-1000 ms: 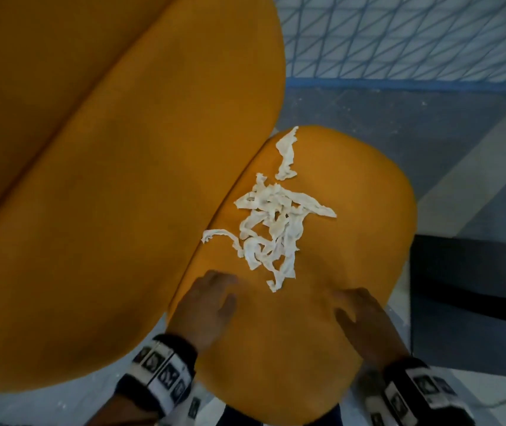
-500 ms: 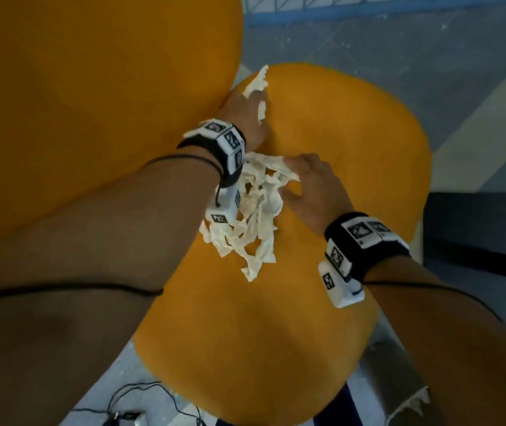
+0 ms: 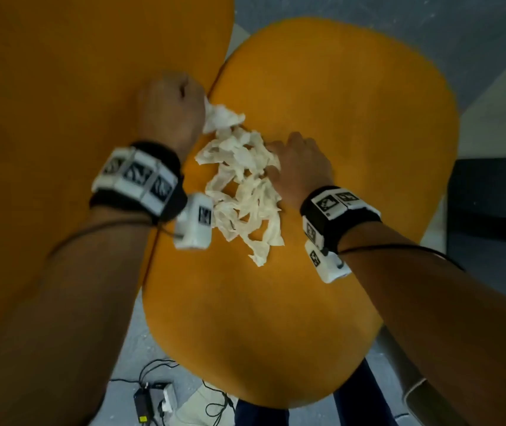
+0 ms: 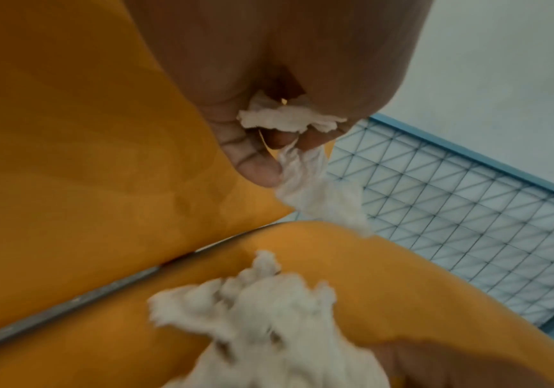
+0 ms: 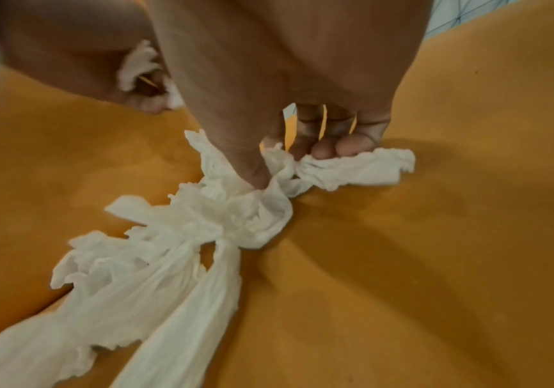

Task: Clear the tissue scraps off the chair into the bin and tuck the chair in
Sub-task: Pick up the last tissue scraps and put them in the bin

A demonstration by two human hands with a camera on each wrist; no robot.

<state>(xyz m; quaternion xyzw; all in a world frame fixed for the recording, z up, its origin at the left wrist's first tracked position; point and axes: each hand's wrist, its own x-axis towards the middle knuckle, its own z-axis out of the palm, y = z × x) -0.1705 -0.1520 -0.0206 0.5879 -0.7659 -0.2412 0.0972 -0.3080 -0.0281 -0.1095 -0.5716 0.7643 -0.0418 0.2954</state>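
White tissue scraps [image 3: 242,192] lie heaped in the middle of the orange chair seat [image 3: 337,103]. My left hand [image 3: 173,112] is at the far end of the heap by the backrest, its fingers curled round a wad of tissue [image 4: 289,120] with a strip hanging from it. My right hand [image 3: 299,167] sits on the heap's right side. Its thumb and fingers [image 5: 345,147] curl down and pinch scraps [image 5: 352,170] against the seat. The rest of the pile [image 5: 136,275] trails toward my wrists.
The orange backrest [image 3: 76,133] rises at the left. Grey floor lies beyond, with a mesh panel [image 4: 468,210] in a blue frame. A dark object [image 3: 491,195] stands right of the seat. Cables and a small device [image 3: 153,398] lie on the floor below.
Both hands have gone from the seat's near edge into the scraps. The left hand took hold of the far strip and drew it back; the scraps are now bunched closer together.
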